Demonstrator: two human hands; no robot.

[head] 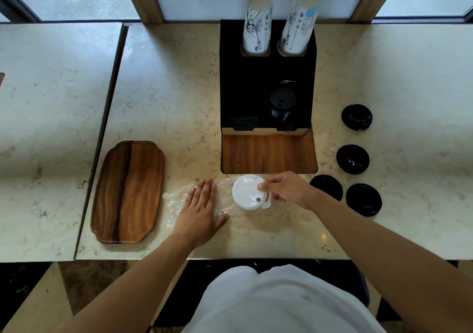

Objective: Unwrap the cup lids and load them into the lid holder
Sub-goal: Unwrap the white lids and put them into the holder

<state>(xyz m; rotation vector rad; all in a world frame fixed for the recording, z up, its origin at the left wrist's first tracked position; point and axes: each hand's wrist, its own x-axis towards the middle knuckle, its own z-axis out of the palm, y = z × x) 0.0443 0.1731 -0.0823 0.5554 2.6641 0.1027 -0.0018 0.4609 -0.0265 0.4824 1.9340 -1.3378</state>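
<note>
Right hand [284, 189] grip clamped on white lid stack [247, 192], low on bench [163, 97]. Left hand [201, 213] flat, fingers apart, pinning clear wrap [176, 201]. Step: pulling lids free of wrap. Next, likely: lift clear, carry to lid holder [268, 97].
</note>
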